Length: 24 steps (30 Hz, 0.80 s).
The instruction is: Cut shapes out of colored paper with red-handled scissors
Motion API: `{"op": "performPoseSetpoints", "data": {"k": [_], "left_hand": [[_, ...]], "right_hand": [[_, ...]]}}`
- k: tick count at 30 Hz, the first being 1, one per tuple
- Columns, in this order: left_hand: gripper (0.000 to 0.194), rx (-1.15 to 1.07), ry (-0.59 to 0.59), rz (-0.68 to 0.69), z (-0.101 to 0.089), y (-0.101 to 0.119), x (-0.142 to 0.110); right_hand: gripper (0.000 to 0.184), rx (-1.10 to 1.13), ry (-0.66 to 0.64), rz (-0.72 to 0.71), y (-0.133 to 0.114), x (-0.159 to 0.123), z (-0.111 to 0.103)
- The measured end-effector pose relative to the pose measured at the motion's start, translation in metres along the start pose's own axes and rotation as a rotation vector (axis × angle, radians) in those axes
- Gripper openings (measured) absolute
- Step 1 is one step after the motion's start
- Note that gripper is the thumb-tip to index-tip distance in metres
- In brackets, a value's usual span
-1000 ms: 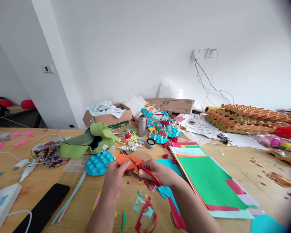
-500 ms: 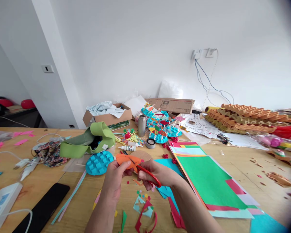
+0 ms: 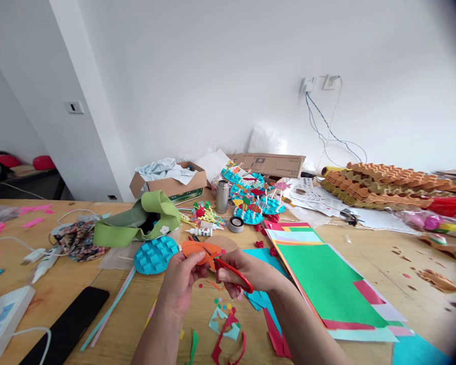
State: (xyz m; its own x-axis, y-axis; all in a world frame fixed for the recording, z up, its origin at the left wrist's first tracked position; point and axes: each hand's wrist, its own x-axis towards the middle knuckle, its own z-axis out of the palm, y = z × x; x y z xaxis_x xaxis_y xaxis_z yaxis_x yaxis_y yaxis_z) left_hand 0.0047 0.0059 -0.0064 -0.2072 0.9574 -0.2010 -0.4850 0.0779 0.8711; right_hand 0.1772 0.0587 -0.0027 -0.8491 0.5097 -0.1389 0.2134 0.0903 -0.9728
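Between finger and thumb, my left hand (image 3: 182,276) pinches a piece of orange paper (image 3: 197,249). My right hand (image 3: 247,271) grips red-handled scissors (image 3: 238,276) by the loops, and their blades lie at the paper's right side. How far the blades are apart is hard to see. A blue disc with a raised grid (image 3: 156,255) lies just left of my left hand. Below my hands are light blue paper scraps (image 3: 228,324), red paper scraps (image 3: 222,340) and small coloured dots.
To the right is a stack of coloured paper (image 3: 327,284) with green on top. A green felt bag (image 3: 137,223), glue bottles (image 3: 201,231), tape roll (image 3: 235,224) and metal flask (image 3: 222,196) stand beyond my hands. A black phone (image 3: 66,324) lies at left; egg trays (image 3: 383,187) at right.
Almost nothing differs. Both hands, the orange paper and the scissors keep nearly the same place, with only a tiny shift of the fingers and paper.
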Motion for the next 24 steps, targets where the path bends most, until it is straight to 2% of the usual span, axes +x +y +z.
{"op": "performPoseSetpoints", "data": {"k": [9,17,24], "left_hand": [[0.021,0.066,0.009,0.037,0.0016,0.0,-0.0025],[0.025,0.038,-0.055,0.006,-0.0016,-0.0002,-0.0028],[0.024,0.049,0.027,0.06,-0.0003,0.0028,-0.0018]], "right_hand": [[0.059,0.036,0.001,-0.018,0.0047,0.0009,-0.0015],[0.057,0.068,0.015,-0.041,0.0059,-0.0005,-0.003],[0.053,0.073,0.011,-0.023,0.0075,-0.0012,-0.0021]]}}
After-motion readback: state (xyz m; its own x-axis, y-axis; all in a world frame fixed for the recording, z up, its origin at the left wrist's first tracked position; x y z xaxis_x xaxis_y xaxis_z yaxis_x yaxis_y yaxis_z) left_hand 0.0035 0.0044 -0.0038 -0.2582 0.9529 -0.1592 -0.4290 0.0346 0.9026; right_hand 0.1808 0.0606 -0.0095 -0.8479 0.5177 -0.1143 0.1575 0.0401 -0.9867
